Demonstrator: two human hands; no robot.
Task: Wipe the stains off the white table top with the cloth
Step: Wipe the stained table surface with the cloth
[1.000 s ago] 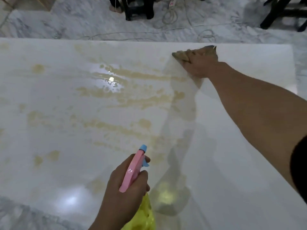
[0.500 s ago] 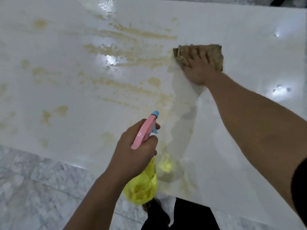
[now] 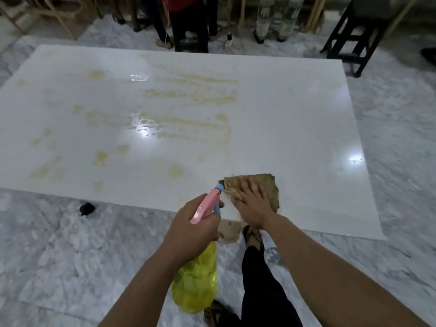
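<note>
Pressing flat on brown cloth (image 3: 256, 185), right hand (image 3: 252, 204) is lying with fingers straight and spread, cloth sitting at near edge of white worktop (image 3: 295, 128), right of middle. Left hand (image 3: 192, 226) is gripping yellow spray bottle (image 3: 197, 284) by pink trigger head, fingers curled round it, hanging just off near edge. Yellowish stains (image 3: 188, 95) are covering left and middle of worktop; right part is looking clean. Small black object (image 3: 86, 208) is lying on marble floor (image 3: 70, 256).

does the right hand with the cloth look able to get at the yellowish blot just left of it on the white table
Probably yes: the right hand lies flat on the brown cloth, and bare white table top separates it from the yellowish blot.
</note>
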